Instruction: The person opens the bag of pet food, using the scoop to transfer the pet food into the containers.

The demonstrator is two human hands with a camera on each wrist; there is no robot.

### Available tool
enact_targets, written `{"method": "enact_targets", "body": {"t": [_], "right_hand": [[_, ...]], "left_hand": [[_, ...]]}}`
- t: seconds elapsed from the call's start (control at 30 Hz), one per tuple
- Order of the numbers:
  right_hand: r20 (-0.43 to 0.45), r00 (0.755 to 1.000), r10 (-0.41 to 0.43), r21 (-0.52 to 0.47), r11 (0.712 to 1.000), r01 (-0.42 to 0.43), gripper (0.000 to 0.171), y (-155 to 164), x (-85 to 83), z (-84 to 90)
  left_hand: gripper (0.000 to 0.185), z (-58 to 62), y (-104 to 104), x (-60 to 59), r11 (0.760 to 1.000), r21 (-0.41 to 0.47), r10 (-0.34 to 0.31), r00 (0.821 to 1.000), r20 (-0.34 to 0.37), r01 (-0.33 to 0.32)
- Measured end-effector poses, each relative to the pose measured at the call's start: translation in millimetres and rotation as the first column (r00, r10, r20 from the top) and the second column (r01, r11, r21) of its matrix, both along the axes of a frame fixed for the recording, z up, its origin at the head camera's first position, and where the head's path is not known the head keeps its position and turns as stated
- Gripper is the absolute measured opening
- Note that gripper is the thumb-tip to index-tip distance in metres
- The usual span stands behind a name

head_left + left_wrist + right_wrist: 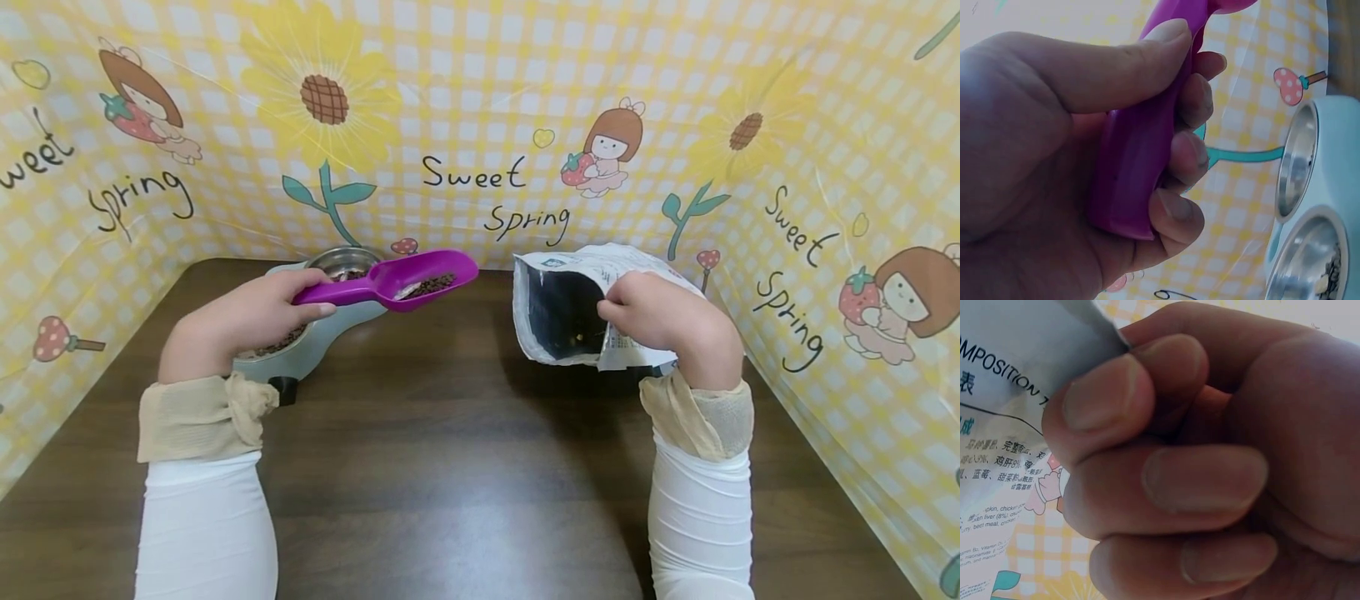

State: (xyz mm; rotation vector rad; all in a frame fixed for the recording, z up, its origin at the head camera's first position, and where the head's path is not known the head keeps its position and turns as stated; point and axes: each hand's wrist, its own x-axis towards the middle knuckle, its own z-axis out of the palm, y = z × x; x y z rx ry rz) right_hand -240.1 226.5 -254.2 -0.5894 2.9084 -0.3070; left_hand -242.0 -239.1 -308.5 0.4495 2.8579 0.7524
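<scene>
My left hand [243, 312] grips the handle of a purple scoop [382, 279], its thumb laid along the top in the left wrist view. Brown kibble [435, 286] lies in the scoop, which is held level above the table. Beneath that hand stands a pale blue double feeder [330, 333] with two steel bowls; the far bowl [347, 260] and the near one both show some kibble. On the right, my right hand [671, 317] pinches the rim of a white printed pouch [637, 260]. The pouch's mouth gapes toward the scoop, showing a dark lining with a few crumbs.
A dark wooden table [405, 475] lies under everything. A yellow checked cloth [465, 100] with flowers and cartoon figures rises behind it and along both sides. The feeder has a black foot [285, 390] near my left wrist.
</scene>
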Motion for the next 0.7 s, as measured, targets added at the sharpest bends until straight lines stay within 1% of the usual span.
{"method": "enact_targets", "body": {"t": [0.13,0.27,0.37,0.6,0.7], "right_hand": [[-0.003,1.000,0.002,0.003,1.000,-0.002,0.051,-0.4,0.2,0.1],[-0.003,1.000,0.002,0.000,1.000,-0.002,0.051,-0.5,0.1,-0.2],[-0.002,1.000,0.005,-0.003,1.000,-0.005,0.052,-0.1,-0.3,-0.7],[0.006,1.000,0.000,-0.004,1.000,0.000,0.051,-2.2,1.1,0.2],[0.010,1.000,-0.007,-0.002,1.000,0.007,0.051,-2.0,1.3,-0.2]], "left_hand": [[0.024,-1.1,-11.3,1.3,1.000,-0.003,0.023,1.000,-0.006,-0.023],[0.023,-1.4,-22.2,3.9,0.999,0.002,0.051,0.998,0.026,-0.051],[0.026,-1.5,-30.8,6.4,0.998,0.015,0.067,0.996,0.052,-0.068],[0.027,-0.8,-51.1,14.6,0.996,-0.031,0.085,0.996,-0.016,-0.086],[0.027,-1.3,-57.9,16.8,0.994,-0.036,0.100,0.994,-0.036,-0.102]]}}
